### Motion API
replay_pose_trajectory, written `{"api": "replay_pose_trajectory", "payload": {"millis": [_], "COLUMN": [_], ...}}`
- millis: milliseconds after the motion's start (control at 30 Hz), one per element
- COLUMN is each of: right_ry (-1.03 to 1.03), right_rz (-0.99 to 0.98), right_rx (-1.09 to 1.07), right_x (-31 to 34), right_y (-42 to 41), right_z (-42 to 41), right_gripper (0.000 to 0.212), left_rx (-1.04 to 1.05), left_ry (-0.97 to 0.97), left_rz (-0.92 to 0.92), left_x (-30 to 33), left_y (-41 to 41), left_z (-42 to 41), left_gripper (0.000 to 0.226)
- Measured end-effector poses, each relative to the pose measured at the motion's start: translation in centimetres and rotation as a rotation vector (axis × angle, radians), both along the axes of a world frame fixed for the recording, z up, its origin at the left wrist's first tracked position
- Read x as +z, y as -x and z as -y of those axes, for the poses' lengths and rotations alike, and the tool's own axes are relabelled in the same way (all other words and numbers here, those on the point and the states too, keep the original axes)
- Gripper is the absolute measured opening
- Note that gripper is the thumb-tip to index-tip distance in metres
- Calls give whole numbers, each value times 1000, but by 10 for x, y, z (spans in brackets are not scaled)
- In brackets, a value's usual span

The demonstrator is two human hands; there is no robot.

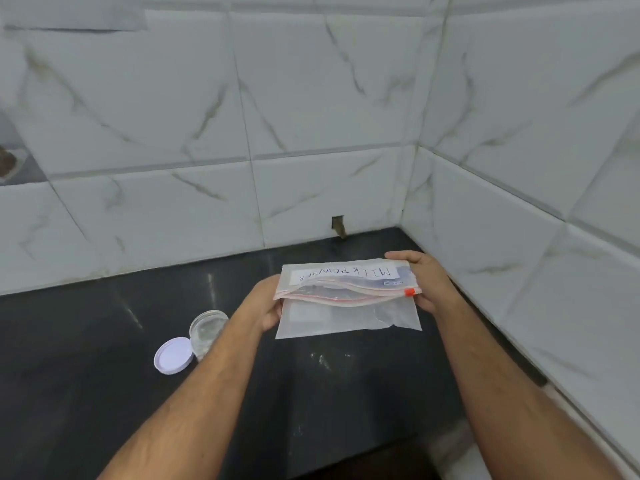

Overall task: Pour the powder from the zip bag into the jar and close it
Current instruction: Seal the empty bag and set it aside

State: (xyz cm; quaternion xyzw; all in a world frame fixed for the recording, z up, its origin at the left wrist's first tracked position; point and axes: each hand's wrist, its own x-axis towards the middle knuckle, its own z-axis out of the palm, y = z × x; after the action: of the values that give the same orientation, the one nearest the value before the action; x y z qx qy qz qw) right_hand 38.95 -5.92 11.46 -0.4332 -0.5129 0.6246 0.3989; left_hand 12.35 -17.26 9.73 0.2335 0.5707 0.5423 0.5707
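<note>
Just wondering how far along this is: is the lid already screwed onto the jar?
No, the white lid lies on the dark counter beside the open jar.

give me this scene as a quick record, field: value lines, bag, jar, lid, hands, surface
bag: zip bag labelled milk powder, held above the counter, mouth parted, orange slider at its right end
jar: clear jar upright on the counter, open, left of the bag
lid: white lid off, lying beside the jar
left hand: grips the bag's left edge
right hand: grips the bag's right edge
surface: dark counter in a corner of marble-look wall tiles
powder: amount not discernible
</note>
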Motion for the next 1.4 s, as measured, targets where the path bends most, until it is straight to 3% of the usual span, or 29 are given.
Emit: {"api": "replay_pose_trajectory", "payload": {"millis": [133, 267, 300, 400, 467, 600, 667, 700, 800, 967, 1133, 1300, 1400], "right_ry": [97, 161, 172, 260, 325, 470, 543, 565, 584, 608, 629, 720, 799], "right_rz": [10, 31, 19, -120, -192, -290, -199, -106, 103, 112, 77, 50, -35], "right_rx": [-120, -254, -292, -374, -391, -481, -383, -342, -338, -353, -446, -573, -668], "right_x": [-19, -37, -39, -48, -51, -54, -59, -63, -78, -103, -141, -193, -233], "right_y": [-26, -59, -68, -105, -131, -182, -205, -215, -248, -312, -368, -407, -415], "right_z": [49, 99, 112, 146, 169, 211, 230, 240, 265, 298, 325, 350, 364], "right_gripper": [22, 22, 22, 12, 11, 44, 66, 67, 45, 37, 29, 27, 27], "left_rx": [-34, -229, -288, -478, -565, -644, -655, -671, -737, -812, -744, -458, -341], "left_ry": [108, 226, 250, 285, 298, 271, 265, 264, 268, 320, 421, 508, 576], "left_rz": [33, 207, 229, 181, 140, 103, 50, 22, -45, -130, -240, -505, -517], "left_x": [-17, -36, -39, -49, -55, -63, -70, -75, -91, -117, -152, -209, -241], "left_y": [-19, -48, -56, -82, -102, -155, -180, -192, -226, -287, -359, -416, -449], "left_z": [23, 43, 47, 63, 70, 82, 86, 87, 92, 108, 135, 174, 199], "left_gripper": [13, 65, 70, 43, 39, 38, 38, 39, 41, 36, 32, 60, 67]}}
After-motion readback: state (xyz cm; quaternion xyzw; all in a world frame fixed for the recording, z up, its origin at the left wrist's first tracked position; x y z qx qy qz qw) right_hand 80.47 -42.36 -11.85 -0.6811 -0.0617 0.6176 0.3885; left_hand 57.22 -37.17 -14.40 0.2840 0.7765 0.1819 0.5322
